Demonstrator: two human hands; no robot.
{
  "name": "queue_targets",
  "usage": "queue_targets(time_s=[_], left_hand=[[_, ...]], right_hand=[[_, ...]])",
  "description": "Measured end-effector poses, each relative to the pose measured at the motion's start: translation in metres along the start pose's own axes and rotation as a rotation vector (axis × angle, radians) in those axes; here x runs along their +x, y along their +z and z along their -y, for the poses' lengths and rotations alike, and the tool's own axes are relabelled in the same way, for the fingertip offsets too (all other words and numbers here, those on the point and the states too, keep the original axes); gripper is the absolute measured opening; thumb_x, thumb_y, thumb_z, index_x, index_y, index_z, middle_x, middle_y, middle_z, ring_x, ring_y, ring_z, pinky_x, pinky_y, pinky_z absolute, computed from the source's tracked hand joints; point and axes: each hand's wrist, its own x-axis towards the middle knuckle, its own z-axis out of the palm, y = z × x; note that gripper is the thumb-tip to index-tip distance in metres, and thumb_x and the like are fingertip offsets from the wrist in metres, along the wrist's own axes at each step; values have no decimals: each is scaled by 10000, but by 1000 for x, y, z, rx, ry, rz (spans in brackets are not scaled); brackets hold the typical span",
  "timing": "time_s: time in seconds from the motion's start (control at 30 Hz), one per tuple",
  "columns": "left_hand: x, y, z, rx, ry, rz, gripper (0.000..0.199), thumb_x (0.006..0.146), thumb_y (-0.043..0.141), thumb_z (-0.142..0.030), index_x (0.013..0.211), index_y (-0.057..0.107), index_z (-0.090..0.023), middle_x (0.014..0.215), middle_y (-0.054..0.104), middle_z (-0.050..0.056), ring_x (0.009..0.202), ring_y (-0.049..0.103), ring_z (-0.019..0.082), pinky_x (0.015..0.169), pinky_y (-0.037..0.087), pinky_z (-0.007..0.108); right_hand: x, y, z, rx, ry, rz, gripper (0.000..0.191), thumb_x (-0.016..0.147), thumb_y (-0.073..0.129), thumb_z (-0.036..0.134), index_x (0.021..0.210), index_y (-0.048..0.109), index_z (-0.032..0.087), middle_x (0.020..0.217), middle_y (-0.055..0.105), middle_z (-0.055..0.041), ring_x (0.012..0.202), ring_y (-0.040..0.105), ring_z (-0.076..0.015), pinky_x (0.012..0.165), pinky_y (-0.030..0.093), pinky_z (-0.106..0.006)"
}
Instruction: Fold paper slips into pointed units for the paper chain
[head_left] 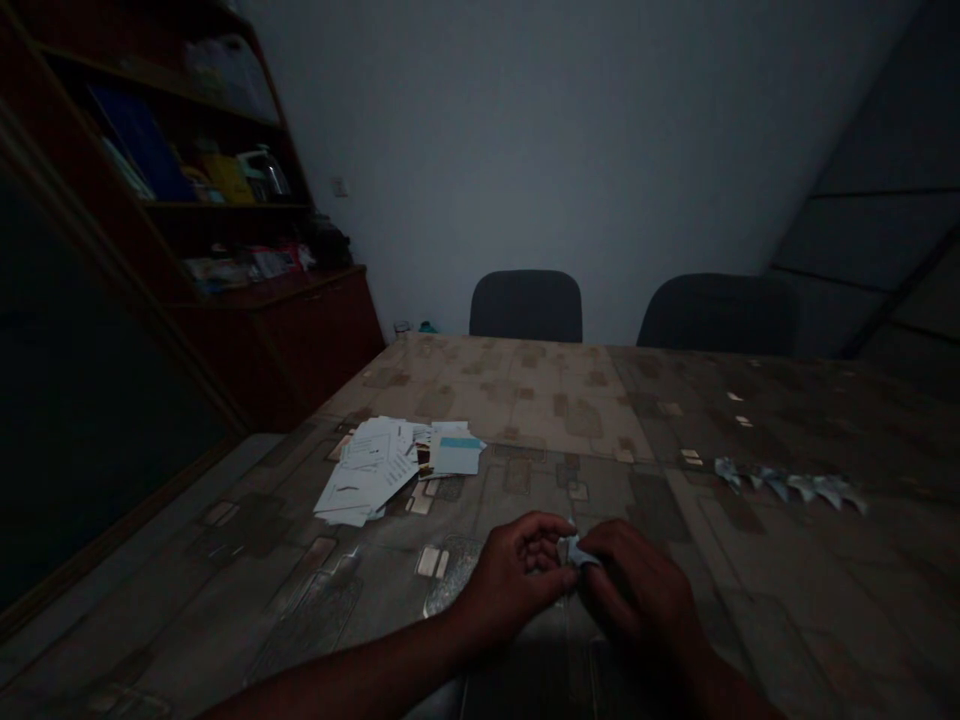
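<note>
Near the table's front edge, my left hand (521, 570) and my right hand (641, 580) meet around a small pale folded paper piece (578, 552). The thumb and a fingertip of my left hand pinch its left side, with the other fingers curled. On the right side, my right hand's fingers are closed on it and hide part of its shape. Farther right lies a row of several small pointed folded paper pieces (791, 484). Left of my hands, loose white paper sheets (371, 465) are piled, some printed, beside a lighter stack with a blue strip (457, 455).
A patterned cloth covers the table (517, 385). Two dark chairs, one in the middle (525, 305) and one at the right (716, 310), stand beyond the far edge. A wooden cabinet (300, 330) with filled shelves is at the left. The room is dim.
</note>
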Motion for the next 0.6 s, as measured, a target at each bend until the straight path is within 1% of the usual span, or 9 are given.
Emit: queue_targets(time_s=[0.13, 0.2, 0.33, 0.43, 0.53, 0.6], left_hand=[[0, 0, 3, 33, 14, 2, 338, 632, 736, -110, 960, 653, -131, 743, 615, -1, 688, 555, 115, 653, 419, 220], [-1, -1, 3, 28, 20, 5, 318, 642, 720, -110, 953, 653, -133, 752, 620, 2, 702, 566, 120, 653, 422, 216], [-1, 0, 1, 23, 20, -10, 306, 650, 697, -106, 951, 653, -140, 769, 628, 9, 727, 581, 130, 664, 436, 217], [-1, 0, 0, 54, 41, -38, 320, 649, 691, -97, 964, 656, -138, 780, 637, 16, 732, 587, 134, 678, 445, 226], [-1, 1, -1, 106, 72, -50, 315, 653, 694, -105, 966, 670, -138, 771, 639, 14, 710, 586, 132, 666, 449, 225], [-2, 1, -1, 134, 94, -58, 310, 664, 692, -116, 973, 678, -135, 779, 648, 19, 705, 588, 133, 662, 453, 227]], right_hand=[[-3, 4, -1, 8, 56, 82, 145, 870, 476, 98, 914, 563, 206, 819, 633, -33, 717, 624, -163, 649, 500, -268], [-2, 3, 0, 28, 70, 97, 157, 869, 474, 94, 930, 565, 206, 829, 630, -36, 729, 626, -164, 653, 502, -267], [4, 0, 6, 33, 25, 40, 158, 858, 524, 128, 994, 563, 199, 857, 644, -52, 751, 633, -175, 661, 517, -269], [6, -1, 9, -4, 22, 11, 110, 843, 593, 188, 950, 567, 200, 834, 646, -56, 731, 628, -186, 634, 520, -279], [6, 0, 9, -30, 19, -17, 73, 854, 582, 193, 925, 576, 206, 809, 649, -55, 712, 627, -187, 617, 518, -283], [5, 2, 6, -46, -8, -27, 84, 864, 560, 169, 936, 586, 204, 809, 658, -56, 720, 634, -186, 633, 522, -289]])
